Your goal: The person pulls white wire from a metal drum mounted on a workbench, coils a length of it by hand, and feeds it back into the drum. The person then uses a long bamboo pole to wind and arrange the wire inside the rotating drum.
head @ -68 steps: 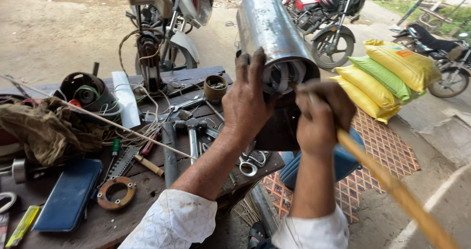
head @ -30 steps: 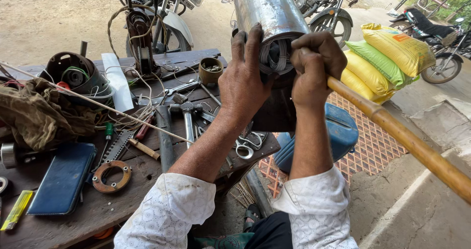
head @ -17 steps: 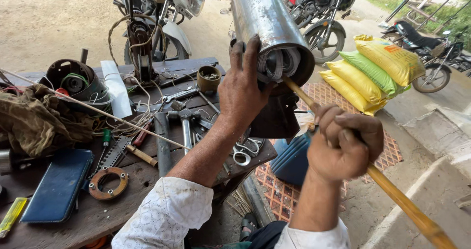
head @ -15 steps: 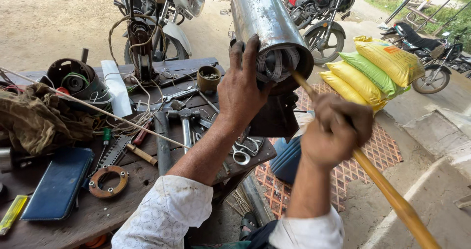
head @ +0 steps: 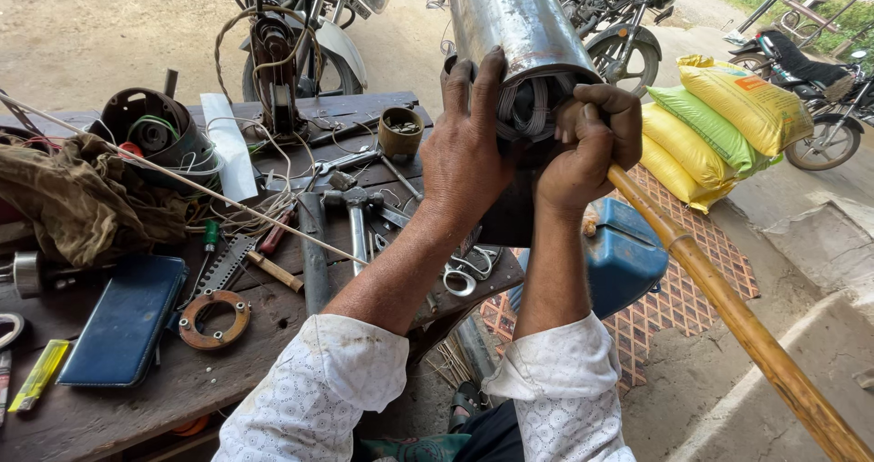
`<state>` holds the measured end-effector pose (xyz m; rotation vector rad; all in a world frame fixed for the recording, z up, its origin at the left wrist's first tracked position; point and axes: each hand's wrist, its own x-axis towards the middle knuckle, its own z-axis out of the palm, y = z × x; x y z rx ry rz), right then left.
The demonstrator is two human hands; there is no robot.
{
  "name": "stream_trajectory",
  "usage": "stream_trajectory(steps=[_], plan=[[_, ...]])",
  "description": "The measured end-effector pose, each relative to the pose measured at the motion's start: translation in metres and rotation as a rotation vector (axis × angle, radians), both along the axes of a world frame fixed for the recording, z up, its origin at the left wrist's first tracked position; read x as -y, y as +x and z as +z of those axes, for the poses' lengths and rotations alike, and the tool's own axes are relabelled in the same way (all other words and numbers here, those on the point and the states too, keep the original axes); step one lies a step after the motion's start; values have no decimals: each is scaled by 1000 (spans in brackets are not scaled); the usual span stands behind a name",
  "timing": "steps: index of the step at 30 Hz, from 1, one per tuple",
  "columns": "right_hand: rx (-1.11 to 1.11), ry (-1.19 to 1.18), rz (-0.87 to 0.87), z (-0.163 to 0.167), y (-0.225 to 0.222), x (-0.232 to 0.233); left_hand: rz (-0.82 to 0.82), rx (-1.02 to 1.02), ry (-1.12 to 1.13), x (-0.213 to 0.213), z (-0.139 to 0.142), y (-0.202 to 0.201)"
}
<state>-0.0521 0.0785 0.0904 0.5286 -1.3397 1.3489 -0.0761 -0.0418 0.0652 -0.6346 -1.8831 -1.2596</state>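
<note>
Fingers (head: 473, 75) of left hand (head: 466, 148) spread against steel cylinder (head: 514, 20) at upper centre, right hand (head: 587, 143) clenched round bamboo stick (head: 728, 303) at its open end, cluttered worktop (head: 273, 335) at left.

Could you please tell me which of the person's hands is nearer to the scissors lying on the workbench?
Left. The left hand is pressed against the open end of the steel cylinder, above the scissors. The right hand grips the bamboo stick, further to the right.
</note>
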Motion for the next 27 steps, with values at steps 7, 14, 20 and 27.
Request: stream_trajectory(steps=[7, 14, 20, 27], plan=[[-97, -54, 46, -3, -6, 1, -5, 22, 3, 0, -3, -2], [38, 18, -38, 3, 2, -2, 6, 3, -10, -3, -5, -4], [48, 89, -40, 13, 2, 1, 2, 28, -33, -3, -4, -4], [144, 146, -4, 21, 11, -3, 8, 3, -25, -3, -4, -2]])
